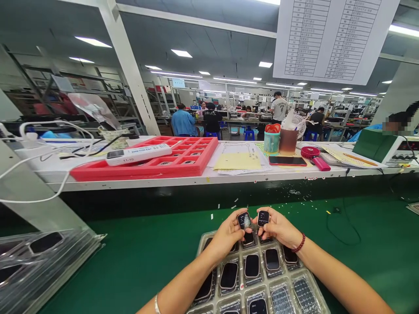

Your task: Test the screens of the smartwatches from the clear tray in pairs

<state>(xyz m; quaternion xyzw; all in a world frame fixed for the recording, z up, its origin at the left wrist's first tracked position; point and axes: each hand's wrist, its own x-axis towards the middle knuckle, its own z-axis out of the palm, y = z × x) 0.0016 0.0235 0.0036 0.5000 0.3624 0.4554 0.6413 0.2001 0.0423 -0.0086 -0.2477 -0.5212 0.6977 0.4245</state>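
Over the far edge of a plastic tray (220, 301), my left hand (229, 231) grips a smartwatch body (244, 220) with its lit screen facing me. Beside it, my right hand (278, 226) pinches a second smartwatch body (263, 218), its screen also showing text. The two watches are close together, with a small gap between them. Several more watch bodies lie in the tray's compartments, among them a dark-screened watch (252, 265) below my hands. Two compartments near the right show only a textured clear lining (306, 294).
Stacked trays (49, 261) with watches stand at the left on the green mat (131, 261). A white shelf runs across the back, bearing a red foam tray (144, 170), a white box (139, 154), papers (237, 160), a phone (288, 161) and cups (272, 140). Small white scraps lie below it.
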